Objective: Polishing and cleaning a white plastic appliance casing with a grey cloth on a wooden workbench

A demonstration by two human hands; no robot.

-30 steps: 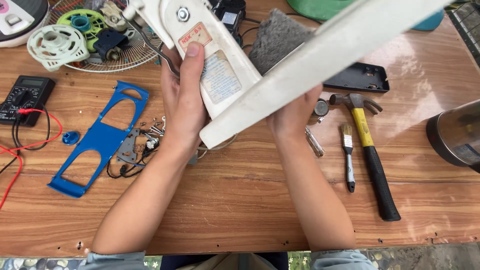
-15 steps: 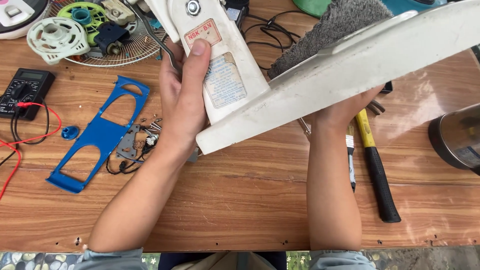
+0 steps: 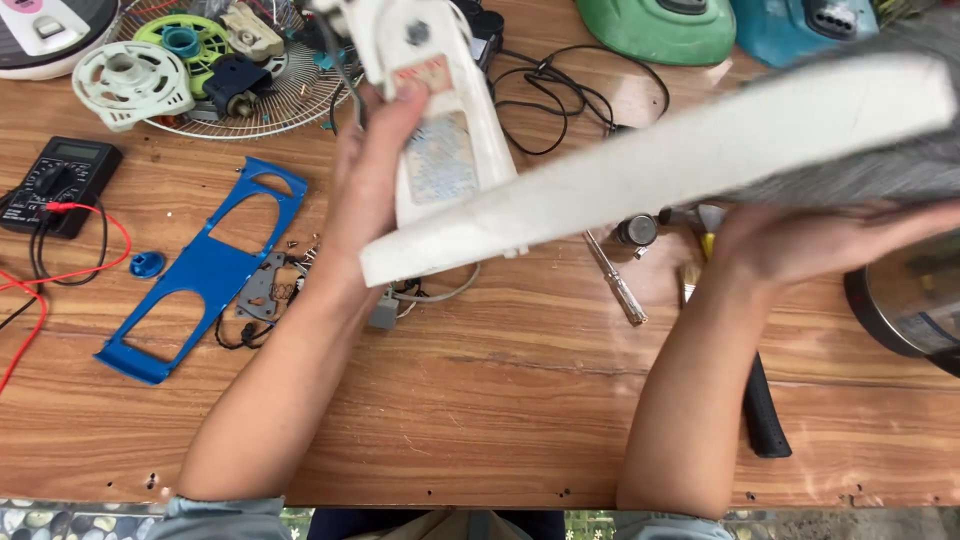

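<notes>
Both hands hold a white plastic fan body [image 3: 640, 165] lifted above the wooden table [image 3: 480, 400]: left hand [image 3: 365, 190] wraps its narrow neck, thumb up by the small reddish sticker, with a pale rectangular label [image 3: 440, 160] just below it; right hand [image 3: 800, 240] is flat and wide under the broad base. Beneath on the table lie a screwdriver [image 3: 615, 280] and black-handled hammer [image 3: 760, 410]; left, a blue plastic frame [image 3: 200, 270] and black multimeter [image 3: 55, 180] with red leads. Farther back sit a wire fan grille [image 3: 300, 85] with parts and green and teal housings.
</notes>
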